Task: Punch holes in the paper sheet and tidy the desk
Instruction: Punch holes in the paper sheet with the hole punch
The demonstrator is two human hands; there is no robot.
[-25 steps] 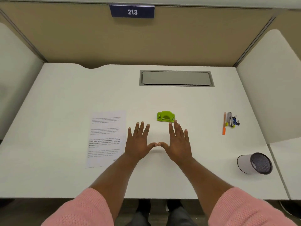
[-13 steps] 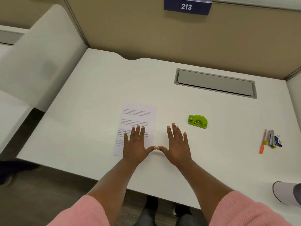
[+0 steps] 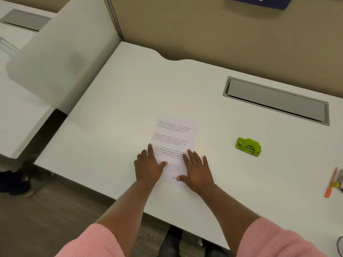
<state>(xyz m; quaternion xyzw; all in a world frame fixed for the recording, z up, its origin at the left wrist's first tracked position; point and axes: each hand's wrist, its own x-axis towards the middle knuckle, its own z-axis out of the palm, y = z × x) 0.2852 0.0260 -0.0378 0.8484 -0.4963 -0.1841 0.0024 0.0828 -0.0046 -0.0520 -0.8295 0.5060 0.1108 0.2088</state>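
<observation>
Both hands lying flat on the paper sheet, near the front edge of the desk. Left hand is covering the sheet's lower left edge, fingers spread and pressing down, nothing pinched. Right hand is lying over the lower right edge, fingers spread too, thumb resting near the bottom corner. My guess: I am framing the sheet from both sides so it is not sliding while I get ready to lift it or square it up.

Hole punch, bright green, is sitting well apart to the right, untouched; no holes are showing in the sheet yet. Orange pen and some clips are lying at the far right edge, waiting to be tidied.

Sheet is carrying printed paragraphs, one in bold; the words are too small for me to read surely. The blue sign on the partition is cut off at the top; it is looking like "213".
</observation>
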